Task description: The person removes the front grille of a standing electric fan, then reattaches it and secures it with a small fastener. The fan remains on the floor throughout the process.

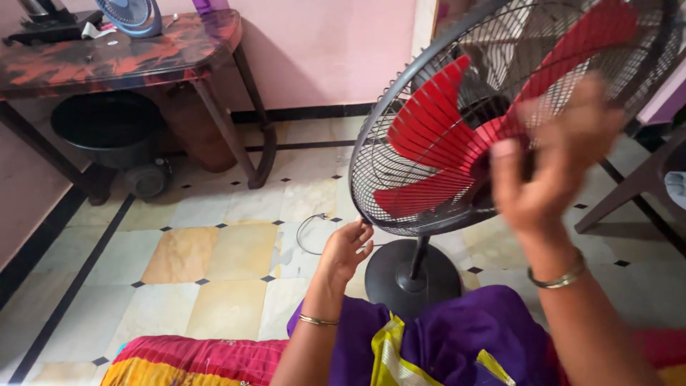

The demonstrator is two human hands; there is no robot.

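I steadied the fan guard (371, 136) at its lower rim with my left hand (346, 246), fingers loosely open; my right hand (554, 164), blurred, reached open-fingered at the red blades (436, 121), apparently working them off the hub; next needs a firmer grip.

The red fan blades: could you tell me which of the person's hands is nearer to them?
Right. The right hand is raised directly in front of the red fan blades, blurred. The left hand sits lower, at the bottom rim of the wire guard.

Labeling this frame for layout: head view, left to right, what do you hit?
Black tub under the marbled side table → loose wire loop on the tiled floor → left hand at the fan guard's lower rim → red fan blades → blurred right hand.
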